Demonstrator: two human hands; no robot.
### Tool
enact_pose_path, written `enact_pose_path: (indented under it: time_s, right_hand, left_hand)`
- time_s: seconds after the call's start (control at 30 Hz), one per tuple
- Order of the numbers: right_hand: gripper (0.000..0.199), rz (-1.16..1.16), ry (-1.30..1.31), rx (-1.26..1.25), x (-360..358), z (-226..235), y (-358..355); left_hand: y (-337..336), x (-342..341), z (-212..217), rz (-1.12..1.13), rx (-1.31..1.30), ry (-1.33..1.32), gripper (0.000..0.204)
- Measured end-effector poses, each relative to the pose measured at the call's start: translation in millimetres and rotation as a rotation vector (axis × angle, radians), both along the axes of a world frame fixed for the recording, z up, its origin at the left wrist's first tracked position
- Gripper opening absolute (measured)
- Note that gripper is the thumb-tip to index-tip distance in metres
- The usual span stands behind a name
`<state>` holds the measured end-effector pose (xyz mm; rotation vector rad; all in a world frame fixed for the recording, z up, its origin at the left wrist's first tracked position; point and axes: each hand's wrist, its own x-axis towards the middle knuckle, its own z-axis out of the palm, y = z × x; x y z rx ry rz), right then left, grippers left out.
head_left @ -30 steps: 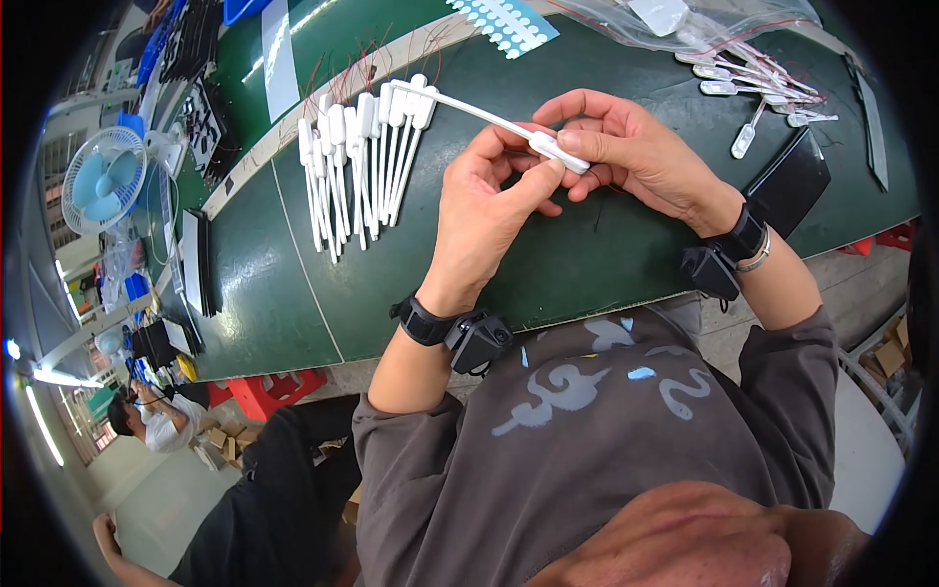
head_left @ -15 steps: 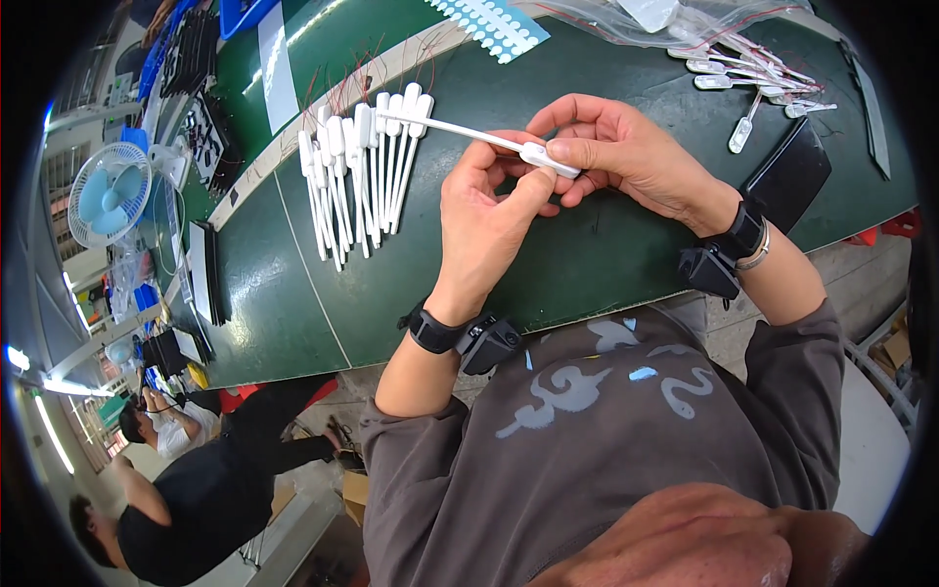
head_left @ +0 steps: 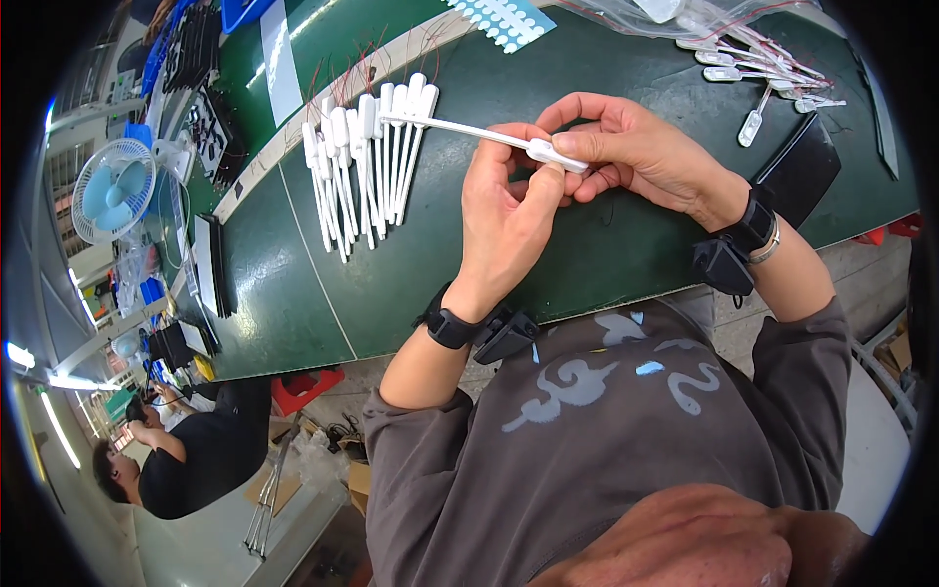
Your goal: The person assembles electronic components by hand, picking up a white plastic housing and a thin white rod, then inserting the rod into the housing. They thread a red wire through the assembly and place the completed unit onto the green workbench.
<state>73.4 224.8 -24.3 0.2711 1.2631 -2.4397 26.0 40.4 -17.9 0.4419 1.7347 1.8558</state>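
Both my hands hold one white plastic stick (head_left: 468, 131) with a thicker, rounded handle end, its thin shaft pointing left. My left hand (head_left: 509, 210) pinches the handle from below, thumb and fingers closed near its end. My right hand (head_left: 650, 152) grips the same handle from the right, thumb on top. Left of my hands, a row of similar white sticks (head_left: 377, 161) lies side by side, thick ends away from me, with thin reddish wires beyond them. More white pieces with wires (head_left: 722, 73) lie in a loose heap at the far right.
A black flat case (head_left: 800, 171) lies right of my right wrist. At the far edge are a light-blue sheet with white tabs (head_left: 504, 24) and a clear plastic bag (head_left: 626, 22). A fan (head_left: 111, 193) stands at the left. Another person (head_left: 210, 450) is at lower left.
The white stick stays in both hands, with only slight finger movement. The whole view has shifted a little. The person in black at lower left has changed posture.
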Motion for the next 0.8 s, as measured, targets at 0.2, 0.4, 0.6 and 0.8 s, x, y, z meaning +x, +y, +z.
enact_pose_path:
  time_s: [0.2, 0.4, 0.6, 0.8]
  right_hand:
    - [0.034, 0.007, -0.013, -0.01, 2, 1, -3]
    - [0.036, 0.027, -0.035, 0.017, 2, 4, 1]
    - [0.045, 0.122, 0.016, -0.024, 3, 4, 1]
    - [0.042, 0.079, 0.018, -0.016, 2, 2, -5]
  left_hand:
    - [-1, 2, -5, 0.033, -0.054, 0.194, 0.021]
    - [-1, -2, 2, 0.026, 0.01, -0.014, 0.021]
    - [-3, -2, 2, -0.015, 0.017, -0.02, 0.021]
    - [-4, -8, 3, -0.083, 0.068, -0.142, 0.018]
